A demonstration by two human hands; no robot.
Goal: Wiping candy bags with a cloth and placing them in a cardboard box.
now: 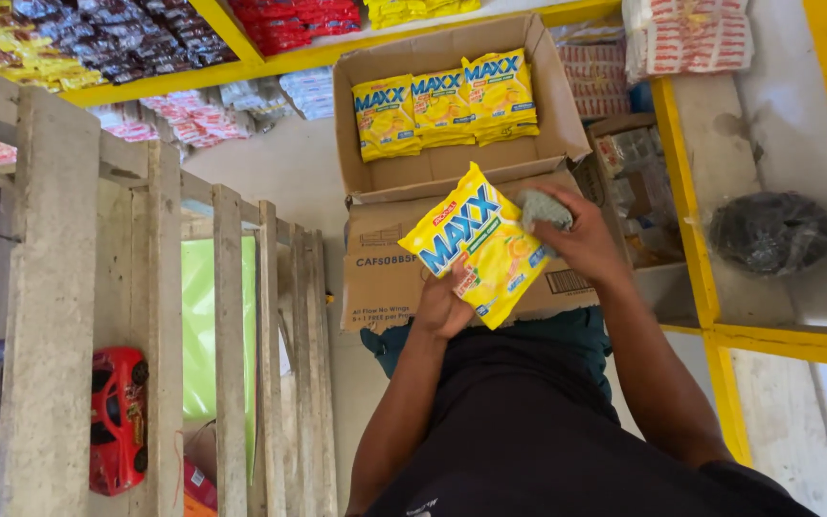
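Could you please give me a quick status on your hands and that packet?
Left hand grips yellow packet from below. Right hand presses grey cloth on it. Open carton behind, nothing blocking.

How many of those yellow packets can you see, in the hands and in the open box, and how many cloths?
Yellow packet in the left hand: 1
Yellow packet stacks in the cardboard box: 3
Grey cloth in the right hand: 1
Total: 5

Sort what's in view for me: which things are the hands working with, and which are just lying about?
In hand:
yellow packet, held by the left hand
grey cloth, pressed on the packet by the right hand
open cardboard box with matching yellow packets

Lying about:
red toy car
wooden railing
black bagged bundle
shelf goods
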